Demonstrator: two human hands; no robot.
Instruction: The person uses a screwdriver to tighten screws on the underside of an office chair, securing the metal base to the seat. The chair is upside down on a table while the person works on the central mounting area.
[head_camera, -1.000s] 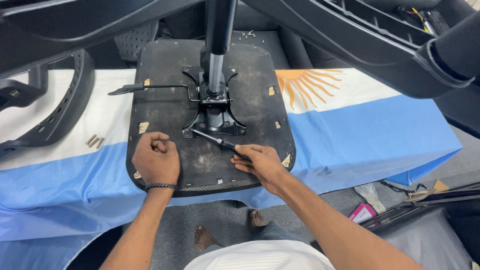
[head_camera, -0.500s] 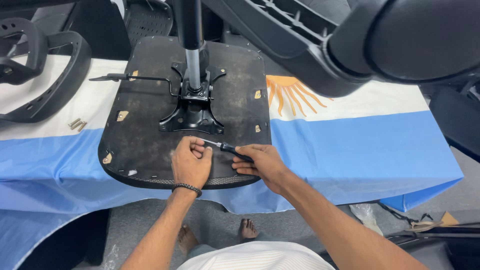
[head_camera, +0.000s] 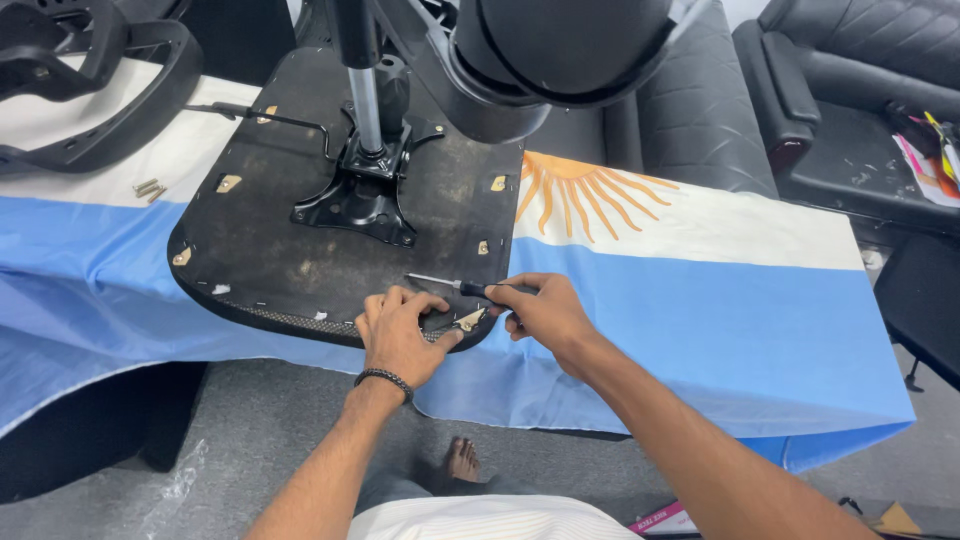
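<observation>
- The right hand (head_camera: 540, 312) pinches the black handle of a slim screwdriver (head_camera: 455, 286) between thumb and fingertips; the metal shaft runs leftward from the fingers, its tip lying low over the black board.
- The left hand (head_camera: 400, 335) has its fingers spread and pressed flat on the near edge of the upturned chair seat base (head_camera: 260, 250), thumb and forefinger closed narrowly about a small pale metal clip (head_camera: 468, 320) at the rim, just beside the right fingertips.
- Since a second ago the left hand has slid rightward along the edge, from the seat's near-left part to this corner, and the screwdriver has come down from near the central bracket to the same spot. Both hands now meet at the clip, so I judge the work has moved on to this corner fastener.
- Beyond the fingers, up the board, stands the black metal mounting bracket (head_camera: 362, 200) with its chrome column (head_camera: 364, 100) rising out of it; a thin lever rod (head_camera: 262, 116) runs off to its left. More pale clips dot the board's rim.
- Far left of the hands, a few loose screws (head_camera: 148, 188) lie on the cloth, near a curved black plastic armrest frame (head_camera: 110, 110).
- The seat rests on a table draped in a light-blue and white striped cloth (head_camera: 700, 300) with a golden sun motif just above the right hand.
- Around it: a grey concrete floor (head_camera: 250, 440), black upholstered seats (head_camera: 850, 90) behind right, and the person's bare foot (head_camera: 462, 462) below the hands.
</observation>
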